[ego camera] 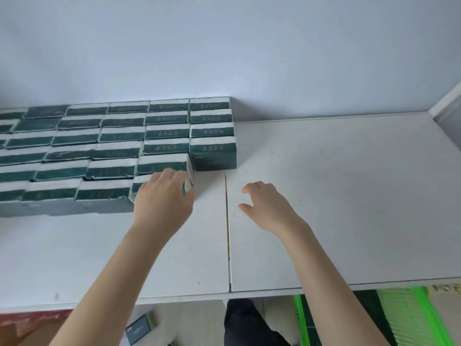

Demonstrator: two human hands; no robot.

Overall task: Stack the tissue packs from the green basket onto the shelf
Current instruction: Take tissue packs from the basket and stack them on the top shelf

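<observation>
Several rows of dark green and white tissue packs (119, 148) cover the left half of the white shelf (336, 196), up against the wall. My left hand (163, 198) grips the nearest pack (139, 182) at the front right corner of the block, fingers curled over its top and thumb at its right end. That pack is mostly hidden under the hand. My right hand (268, 207) hovers just above the bare shelf to the right, fingers loosely spread and holding nothing. The green basket (409, 318) shows below the shelf's front edge at the lower right.
A seam (227, 233) runs front to back between two shelf boards, between my hands. A side panel (446, 101) closes the shelf at the far right. Below the shelf lie a loose dark pack (138, 329) on the floor and a red-brown box (27, 323).
</observation>
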